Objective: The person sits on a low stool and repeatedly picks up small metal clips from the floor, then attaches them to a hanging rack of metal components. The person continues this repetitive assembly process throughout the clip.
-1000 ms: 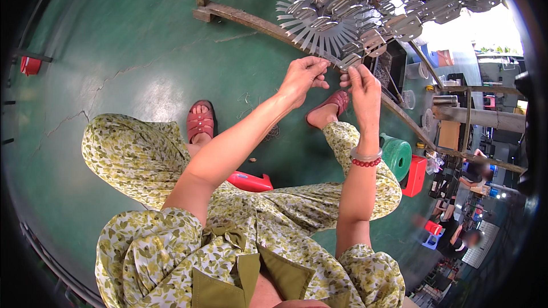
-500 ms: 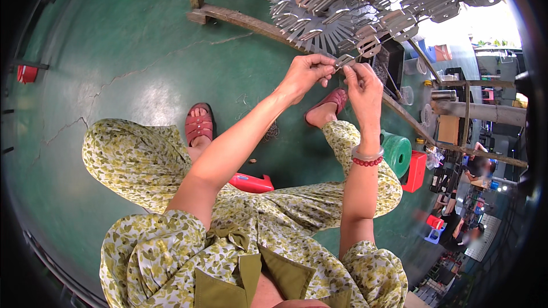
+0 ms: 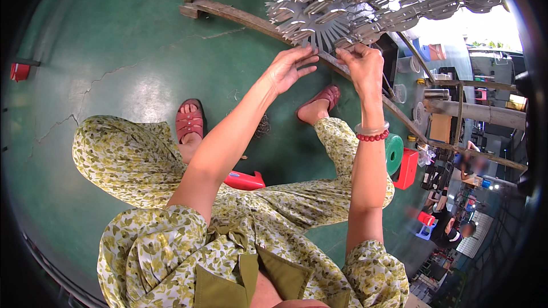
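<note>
Your left hand (image 3: 288, 70) is spread, fingertips touching the lowest metal pieces (image 3: 328, 31) hanging overhead; your right hand (image 3: 359, 63) pinches one there. Pull carelessly and thin edges may nick you, or neighbouring pieces could shake loose.

Both arms are reaching forward, the left hand (image 3: 288, 68) spreading open fingers while the right hand (image 3: 359, 63) is pinching its fingertips together.

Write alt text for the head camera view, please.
Seen from above, a seated person's left hand and right hand reach up to a hanging cluster of flat metal pieces. Below lie a green floor, red sandals and a floral outfit.
</note>
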Demonstrator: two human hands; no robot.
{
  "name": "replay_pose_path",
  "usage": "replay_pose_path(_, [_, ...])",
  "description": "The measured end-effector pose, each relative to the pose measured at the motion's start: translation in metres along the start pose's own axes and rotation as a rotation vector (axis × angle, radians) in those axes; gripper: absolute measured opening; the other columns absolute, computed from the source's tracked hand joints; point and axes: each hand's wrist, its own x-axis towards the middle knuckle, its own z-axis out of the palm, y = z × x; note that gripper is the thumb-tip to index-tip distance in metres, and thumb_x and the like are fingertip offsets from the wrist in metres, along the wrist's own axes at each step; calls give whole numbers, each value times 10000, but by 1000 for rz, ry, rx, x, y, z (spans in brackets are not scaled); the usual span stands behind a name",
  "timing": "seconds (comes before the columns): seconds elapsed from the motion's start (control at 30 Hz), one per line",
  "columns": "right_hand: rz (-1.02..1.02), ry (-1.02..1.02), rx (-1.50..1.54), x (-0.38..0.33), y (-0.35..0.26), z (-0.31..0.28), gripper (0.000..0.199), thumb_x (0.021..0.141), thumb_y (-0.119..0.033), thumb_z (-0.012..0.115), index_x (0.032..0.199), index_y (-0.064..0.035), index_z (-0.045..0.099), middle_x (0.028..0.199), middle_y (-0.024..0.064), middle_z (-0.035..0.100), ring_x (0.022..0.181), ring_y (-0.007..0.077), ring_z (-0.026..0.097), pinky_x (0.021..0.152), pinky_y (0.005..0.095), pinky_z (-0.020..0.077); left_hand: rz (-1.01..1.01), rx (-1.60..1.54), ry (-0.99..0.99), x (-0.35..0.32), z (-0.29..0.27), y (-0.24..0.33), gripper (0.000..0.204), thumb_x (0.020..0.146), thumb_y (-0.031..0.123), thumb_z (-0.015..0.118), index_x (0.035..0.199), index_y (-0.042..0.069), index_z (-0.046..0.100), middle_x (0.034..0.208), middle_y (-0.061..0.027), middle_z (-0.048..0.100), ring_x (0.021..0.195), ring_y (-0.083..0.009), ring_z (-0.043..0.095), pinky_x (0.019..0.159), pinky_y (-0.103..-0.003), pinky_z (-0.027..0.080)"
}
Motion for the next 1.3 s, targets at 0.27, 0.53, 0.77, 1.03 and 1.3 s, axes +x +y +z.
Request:
replay_pose_path(0.27, [-38, 58, -132, 2, 1, 6, 196, 780, -148, 739, 844, 36, 716, 731, 132, 715, 673, 155, 704, 640, 274, 523, 25, 250, 210, 10, 20, 14, 256, 859, 224, 680, 1020, 25, 697, 979, -34, 682, 855, -100, 587, 786, -273, 467])
replay_pose_path(0.53, [39, 18, -75, -1, -8, 4, 198, 777, -128, 743, 847, 54, 709, 737, 136, 715, 673, 155, 705, 637, 264, 527, 136, 252, 125, 7, 14, 14, 240, 873, 169, 644, 1023, -12, 693, 927, -32, 689, 805, -70, 571, 744, -205, 449])
replay_pose_path(0.77, [32, 24, 6, -7, 0, 5, 171, 783, -55, 741, 835, 99, 685, 728, 143, 704, 658, 166, 702, 584, 249, 536, 115, 241, 129, 0, 18, 14, 266, 864, 135, 645, 1049, -54, 664, 945, -69, 676, 843, -108, 597, 785, -220, 483])
replay_pose_path(1.03, [64, 80, 121, -25, -18, 19, 167, 784, -56, 736, 829, 97, 684, 712, 142, 697, 665, 159, 693, 586, 252, 538, 138, 204, 128, -9, 20, 4, 222, 854, 123, 637, 1006, -33, 683, 914, -63, 690, 792, -112, 593, 754, -239, 468])
replay_pose_path(1.3, [40, 104, -71, -22, -8, 16, 201, 789, -135, 731, 837, 59, 710, 700, 154, 702, 671, 173, 704, 626, 278, 524, 116, 112, 135, -11, 24, -4, 208, 854, 82, 632, 1011, -48, 670, 919, -85, 687, 794, -131, 603, 738, -254, 482])
